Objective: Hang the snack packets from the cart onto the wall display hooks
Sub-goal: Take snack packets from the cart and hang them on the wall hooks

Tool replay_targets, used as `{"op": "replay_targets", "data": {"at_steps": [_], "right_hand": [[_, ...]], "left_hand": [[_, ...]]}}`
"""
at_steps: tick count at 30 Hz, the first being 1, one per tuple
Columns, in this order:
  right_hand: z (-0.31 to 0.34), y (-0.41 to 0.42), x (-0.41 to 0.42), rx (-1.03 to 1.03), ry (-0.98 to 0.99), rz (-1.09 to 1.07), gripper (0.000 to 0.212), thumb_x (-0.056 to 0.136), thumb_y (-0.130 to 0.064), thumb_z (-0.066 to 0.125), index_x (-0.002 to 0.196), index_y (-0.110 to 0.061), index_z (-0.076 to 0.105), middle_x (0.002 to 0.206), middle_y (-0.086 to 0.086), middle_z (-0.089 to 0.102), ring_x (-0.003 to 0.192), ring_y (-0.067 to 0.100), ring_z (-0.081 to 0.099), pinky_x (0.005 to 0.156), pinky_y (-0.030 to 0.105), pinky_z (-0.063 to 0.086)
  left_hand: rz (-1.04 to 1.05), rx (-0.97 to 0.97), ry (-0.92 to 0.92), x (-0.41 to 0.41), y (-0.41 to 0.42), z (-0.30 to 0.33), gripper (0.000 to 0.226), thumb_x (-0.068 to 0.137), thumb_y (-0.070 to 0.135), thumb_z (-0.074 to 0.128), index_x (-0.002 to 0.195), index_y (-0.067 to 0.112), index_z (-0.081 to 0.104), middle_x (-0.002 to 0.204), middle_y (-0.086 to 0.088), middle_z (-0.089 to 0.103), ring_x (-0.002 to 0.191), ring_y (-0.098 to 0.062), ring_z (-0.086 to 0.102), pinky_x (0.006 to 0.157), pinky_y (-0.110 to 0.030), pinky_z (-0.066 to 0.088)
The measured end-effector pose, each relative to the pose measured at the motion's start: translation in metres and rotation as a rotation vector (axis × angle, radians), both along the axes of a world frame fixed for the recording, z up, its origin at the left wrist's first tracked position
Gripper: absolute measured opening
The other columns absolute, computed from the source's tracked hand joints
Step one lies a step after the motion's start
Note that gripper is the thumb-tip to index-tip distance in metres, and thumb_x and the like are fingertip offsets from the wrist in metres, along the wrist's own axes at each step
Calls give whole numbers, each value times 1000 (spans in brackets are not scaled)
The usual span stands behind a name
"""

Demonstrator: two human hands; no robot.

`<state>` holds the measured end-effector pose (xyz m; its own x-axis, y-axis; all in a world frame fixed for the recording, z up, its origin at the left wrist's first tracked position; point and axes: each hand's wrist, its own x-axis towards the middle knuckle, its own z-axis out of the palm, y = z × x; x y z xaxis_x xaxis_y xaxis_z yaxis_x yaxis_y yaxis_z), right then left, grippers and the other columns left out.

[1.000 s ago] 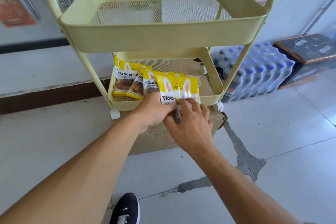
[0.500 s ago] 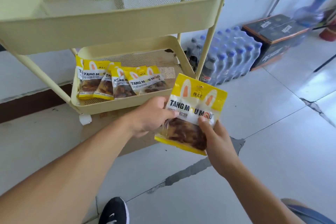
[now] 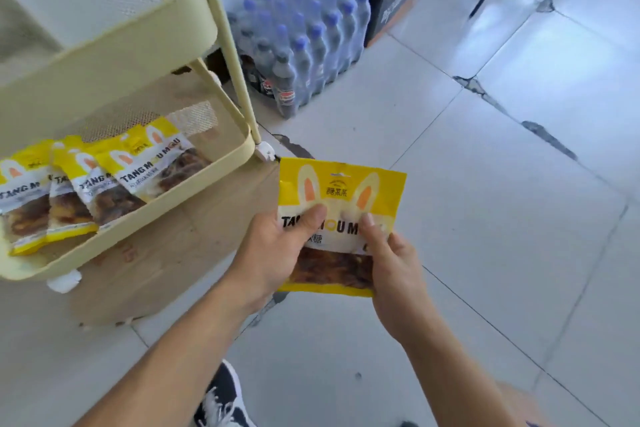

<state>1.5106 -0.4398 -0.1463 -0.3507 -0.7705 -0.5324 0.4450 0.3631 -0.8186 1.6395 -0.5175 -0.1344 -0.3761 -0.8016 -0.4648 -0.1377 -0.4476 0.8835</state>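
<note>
Both hands grasp one snack packet [image 3: 341,218] out over the floor tiles, right of the cart [image 3: 145,184]: left hand [image 3: 277,253] and right hand [image 3: 394,267] pinch its sides, thumbs on front. Glossy film pouch, likely light, limp, slippery; best held near the punched hang slot. Four more packets [image 3: 100,184] overlap on mesh shelf.
</note>
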Motion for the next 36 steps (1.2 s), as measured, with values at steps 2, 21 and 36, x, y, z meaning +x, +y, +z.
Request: {"op": "replay_targets", "data": {"at_steps": [2,21,36], "right_hand": [[31,18,-12,20,84,-22,26,87,-34,63,100,-13,72,91,6,78,83,23,75,66,36,60],[628,75,-185,-243,404,-193,24,97,-26,61,91,-6,72,89,11,77,80,27,74,73,42,61],[842,19,-243,-538,725,-184,7,90,-22,71,92,-16,72,89,4,77,84,24,75,80,46,60]], "left_hand": [[-27,82,-13,-12,17,27,33,85,34,64,106,11,75,104,-8,77,99,-28,73,93,-54,55],[-179,-263,71,-194,56,627,30,96,39,61,79,20,77,84,-5,78,82,-24,75,80,-46,59],[-144,-574,278,-246,-3,835,9,86,32,75,84,23,75,89,-3,78,85,-26,74,83,-46,58]]}}
